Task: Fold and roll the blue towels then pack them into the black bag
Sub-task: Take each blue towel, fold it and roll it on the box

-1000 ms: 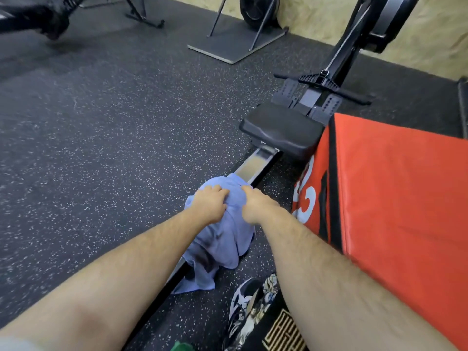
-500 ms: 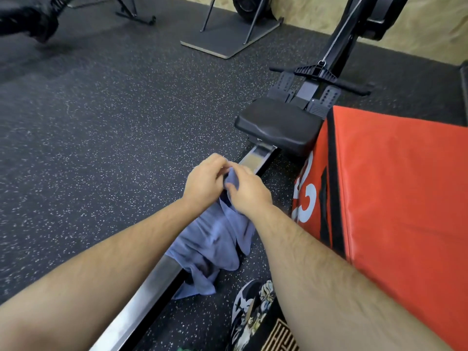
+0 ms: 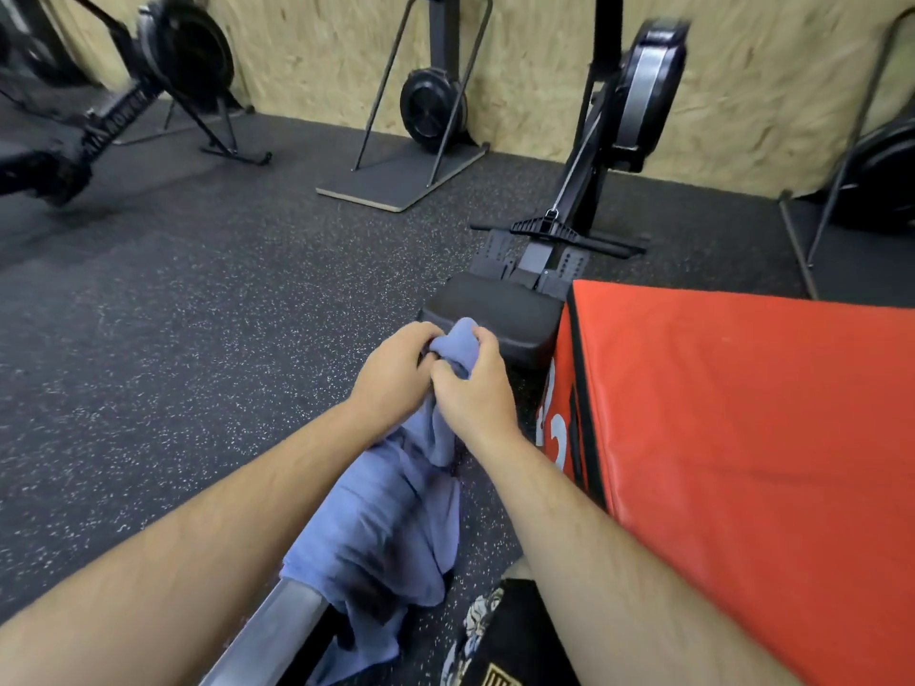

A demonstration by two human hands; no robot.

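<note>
In the head view, your left hand (image 3: pixel 396 373) and right hand (image 3: pixel 475 393) both clutch the top of a blue towel (image 3: pixel 391 527). Your fingers are curled into the bunched cloth, just in front of the rower's black seat (image 3: pixel 495 314). The rest of the towel hangs crumpled over the metal rail (image 3: pixel 277 621). By my reading you are at the very start: this towel is neither folded nor rolled, no finished roll shows, and no black bag is in sight. The red padded box (image 3: pixel 742 438) at your right carries white figures on its side, cut off and unreadable. A gold print on the dark cloth (image 3: pixel 500 678) at the bottom edge is likewise illegible.
</note>
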